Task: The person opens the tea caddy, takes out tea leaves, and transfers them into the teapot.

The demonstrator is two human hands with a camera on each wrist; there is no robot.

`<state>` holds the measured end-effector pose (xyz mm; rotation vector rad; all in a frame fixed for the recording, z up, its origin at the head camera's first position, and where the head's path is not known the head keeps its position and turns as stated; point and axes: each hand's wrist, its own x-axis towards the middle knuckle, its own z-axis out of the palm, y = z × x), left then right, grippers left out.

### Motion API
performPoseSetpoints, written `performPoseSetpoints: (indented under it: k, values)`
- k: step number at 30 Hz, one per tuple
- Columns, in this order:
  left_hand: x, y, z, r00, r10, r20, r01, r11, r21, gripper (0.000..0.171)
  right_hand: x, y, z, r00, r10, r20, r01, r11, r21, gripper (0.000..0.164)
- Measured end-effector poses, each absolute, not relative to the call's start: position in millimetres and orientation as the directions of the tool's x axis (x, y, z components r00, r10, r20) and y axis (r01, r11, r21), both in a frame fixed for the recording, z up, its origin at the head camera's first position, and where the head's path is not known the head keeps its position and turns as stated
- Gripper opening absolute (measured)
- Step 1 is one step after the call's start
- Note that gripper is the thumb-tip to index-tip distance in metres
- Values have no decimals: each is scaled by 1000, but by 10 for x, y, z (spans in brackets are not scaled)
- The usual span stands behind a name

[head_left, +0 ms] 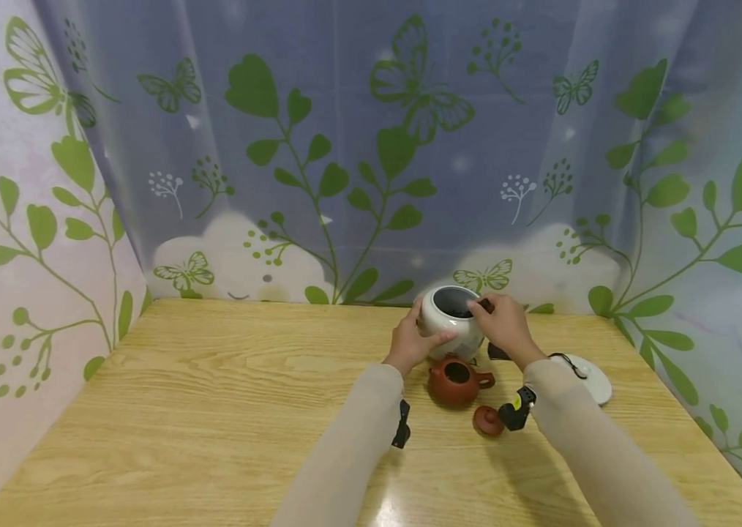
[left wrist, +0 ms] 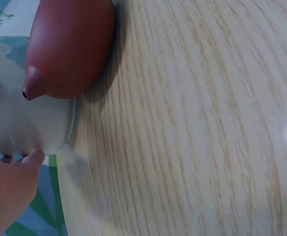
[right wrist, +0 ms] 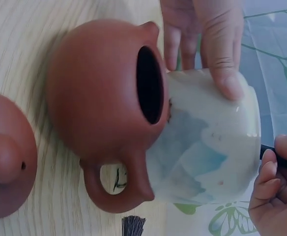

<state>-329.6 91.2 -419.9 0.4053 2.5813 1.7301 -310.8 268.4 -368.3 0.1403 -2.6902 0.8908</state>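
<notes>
A white ceramic jar (head_left: 440, 331) with a painted blue-grey design stands near the table's back edge, its wide mouth uncovered. My left hand (head_left: 409, 345) grips its left side, the thumb across the front. With thumb and fingers my right hand (head_left: 508, 327) pinches a thin dark handle (right wrist: 285, 163) at the jar's mouth; its far end is hidden by the jar. Just in front of the jar sits a reddish-brown clay teapot (head_left: 453, 393), uncovered, spout to the left and handle to the right. Its round knobbed lid (head_left: 489, 422) lies on the table nearer to me.
At the right, partly behind my right forearm, lies a white round lid (head_left: 598, 384) with a black cord (head_left: 568, 361) on it. Black tassel-like bristles (right wrist: 133, 226) show by the teapot handle. A patterned curtain (head_left: 345, 146) hangs directly behind the wooden table (head_left: 213, 410).
</notes>
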Motion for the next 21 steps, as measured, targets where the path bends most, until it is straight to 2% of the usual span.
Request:
performPoseSetpoints:
  k: [6, 12, 21]
  values:
    - [-3294, 915, -4203, -967, 216, 138, 209, 351, 913, 95, -3098, 2683, -3647, -961, 85, 263, -114, 746, -656, 32]
    - [-3296, 925, -4219, -965, 215, 153, 223, 355, 908, 95, -3082, 2687, -3637, -967, 209, 146, 13, 611, -791, 36]
    - [-3301, 925, -4211, -967, 206, 150, 215, 349, 912, 95, -3081, 2692, -3584, -974, 227, 20, 94, 479, -873, 36]
